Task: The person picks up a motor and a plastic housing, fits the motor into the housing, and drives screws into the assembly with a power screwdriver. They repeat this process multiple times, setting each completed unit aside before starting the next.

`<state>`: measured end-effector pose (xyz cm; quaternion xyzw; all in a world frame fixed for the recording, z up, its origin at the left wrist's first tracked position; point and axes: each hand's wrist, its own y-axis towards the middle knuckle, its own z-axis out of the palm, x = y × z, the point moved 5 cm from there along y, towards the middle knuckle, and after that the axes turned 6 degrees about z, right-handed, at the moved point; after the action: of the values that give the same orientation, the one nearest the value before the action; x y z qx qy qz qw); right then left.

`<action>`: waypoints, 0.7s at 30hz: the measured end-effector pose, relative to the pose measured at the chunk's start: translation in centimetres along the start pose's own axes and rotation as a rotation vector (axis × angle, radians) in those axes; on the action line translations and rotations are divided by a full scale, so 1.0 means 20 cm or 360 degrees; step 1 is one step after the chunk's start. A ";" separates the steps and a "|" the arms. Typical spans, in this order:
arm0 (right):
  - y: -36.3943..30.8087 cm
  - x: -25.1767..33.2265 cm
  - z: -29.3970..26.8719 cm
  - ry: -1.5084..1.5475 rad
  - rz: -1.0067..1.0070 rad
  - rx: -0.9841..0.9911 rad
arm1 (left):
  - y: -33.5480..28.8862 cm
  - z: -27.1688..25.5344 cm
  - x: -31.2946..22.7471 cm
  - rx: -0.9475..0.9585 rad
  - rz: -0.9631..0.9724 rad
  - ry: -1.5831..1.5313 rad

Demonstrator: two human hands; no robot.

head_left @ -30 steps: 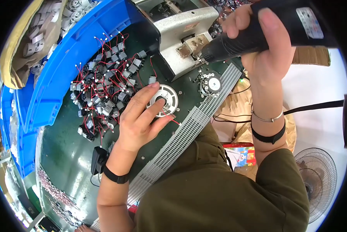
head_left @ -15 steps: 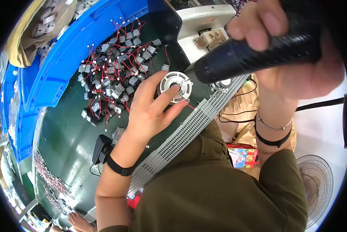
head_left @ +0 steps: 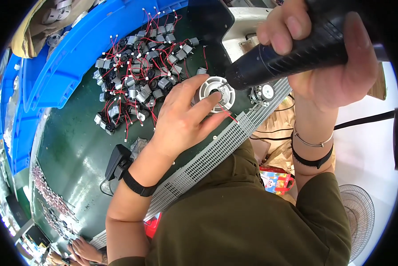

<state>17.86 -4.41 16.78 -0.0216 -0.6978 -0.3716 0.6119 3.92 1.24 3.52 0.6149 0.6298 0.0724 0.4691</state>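
Note:
My left hand (head_left: 179, 114) grips a round white spoked plastic housing (head_left: 229, 95) and presses a finger on its centre. A thin red wire (head_left: 228, 113) trails from the housing toward the table edge. Above, my right hand (head_left: 321, 86) is wrapped round a black power screwdriver (head_left: 274, 65) that slants down to the left. Its thin bit meets the housing's upper rim area; whether it sits in a screw is too small to tell. Close by on the right lies another round white-and-metal assembly (head_left: 263, 93).
Small grey motors with red wires (head_left: 139, 73) are heaped on the green table (head_left: 74, 150). Blue bins (head_left: 79, 48) line the far left. A perforated grey strip (head_left: 194, 162) edges the table. A black device (head_left: 118, 163) stands by my left wrist. Another person's hands (head_left: 86, 250) show at lower left.
The housing and my left hand appear farther right in view. The screwdriver's tip has come down to the housing, where before it was apart from it.

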 end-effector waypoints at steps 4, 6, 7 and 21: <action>0.14 -0.15 -0.04 0.0181 0.0261 0.0585 | 0.02 0.00 0.05 -0.0008 -0.0009 -0.0015; 0.19 -0.22 -0.11 0.0361 0.0576 0.1082 | 0.05 -0.01 0.05 -0.0016 -0.0017 -0.0034; 0.21 -0.22 -0.10 0.0467 0.0697 0.1348 | 0.06 -0.03 0.05 -0.0014 -0.0002 0.0002; -0.12 -0.08 0.08 0.0229 0.0295 0.0216 | -0.02 0.03 -0.07 -0.0043 0.0023 -0.0103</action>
<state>15.74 -4.61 14.27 -0.0177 -0.6707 -0.2660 0.6922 3.67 -0.31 3.64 0.6150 0.6088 0.0642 0.4970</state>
